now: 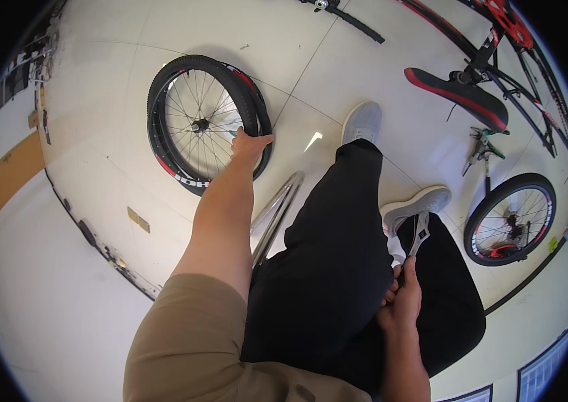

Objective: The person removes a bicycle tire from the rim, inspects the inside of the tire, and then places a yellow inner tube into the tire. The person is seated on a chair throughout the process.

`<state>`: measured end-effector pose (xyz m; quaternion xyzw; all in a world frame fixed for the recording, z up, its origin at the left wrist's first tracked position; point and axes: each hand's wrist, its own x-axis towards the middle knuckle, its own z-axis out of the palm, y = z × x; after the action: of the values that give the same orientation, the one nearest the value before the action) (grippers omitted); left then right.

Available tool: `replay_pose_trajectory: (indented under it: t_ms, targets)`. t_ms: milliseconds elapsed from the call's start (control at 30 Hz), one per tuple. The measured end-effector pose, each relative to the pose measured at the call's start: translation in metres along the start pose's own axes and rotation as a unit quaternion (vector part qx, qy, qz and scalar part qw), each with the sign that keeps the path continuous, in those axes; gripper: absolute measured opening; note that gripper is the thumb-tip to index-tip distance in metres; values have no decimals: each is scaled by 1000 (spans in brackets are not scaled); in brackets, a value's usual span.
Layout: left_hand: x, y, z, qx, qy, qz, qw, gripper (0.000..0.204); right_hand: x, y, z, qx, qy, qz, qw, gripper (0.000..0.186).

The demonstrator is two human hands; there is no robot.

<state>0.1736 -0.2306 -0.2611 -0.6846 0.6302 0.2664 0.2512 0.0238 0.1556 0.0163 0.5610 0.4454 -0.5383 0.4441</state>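
Left rim: a flat brown board (9,177) shows beyond the light tiled floor (96,100).
Spoked wheel: a black-tyred bicycle wheel with thin spokes and a dark hub (199,125) is on the tiles left of centre; it overlaps a black ring with red and white markings (163,164), set off-centre. Whether that ring is a separate part, I cannot tell.
Left hand (252,144): curled around the right side of the tyre, thumb outward, fingers toward the spokes.
Hold on tyre: a firm, even grip on the rubber, fingertips clear of the spokes, should steady the wheel best.
Chrome tube: a bent, shiny metal tube (284,201) stands between the left forearm and the black-trousered left leg (337,254); the elbow needs room around it.
Right hand (401,298): closed around the near end of a slim, flat, silver-grey object (421,231), beside a light grey shoe (424,201). Its exact kind is unclear; its far end is best kept off the ankle.
Saddle: a black bicycle saddle with red edging (458,100) points toward the feet.
Far-right wheel: a black-tyred wheel with a dark sprocket cluster (515,224) rests well apart from both hands.
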Motion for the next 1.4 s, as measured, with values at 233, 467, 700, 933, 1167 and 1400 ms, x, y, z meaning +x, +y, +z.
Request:
replay_pose_trajectory:
  t_ms: [233,467,700,933,1167,1400]
  targets:
    - [-28,33,5,97,-6,-60,993,95,-16,0,7,-38,-12,37,999,48]
    - [-49,50,50,111,-15,-26,993,102,-17,4,10,-53,-20,38,998,49]
    - [-32,40,97,-39,39,25,998,69,-21,13,14,-38,6,76,996,47]
    - [-3,1,69,-110,-64,95,987,43,-20,14,9,-24,-58,62,996,43]
    - [-29,0,-2,-319,-167,80,929,30,-11,17,10,-2,-97,3,995,42]
    - [-96,34,-133,-474,-160,91,861,17,17,16,-9,8,-106,-79,991,44]
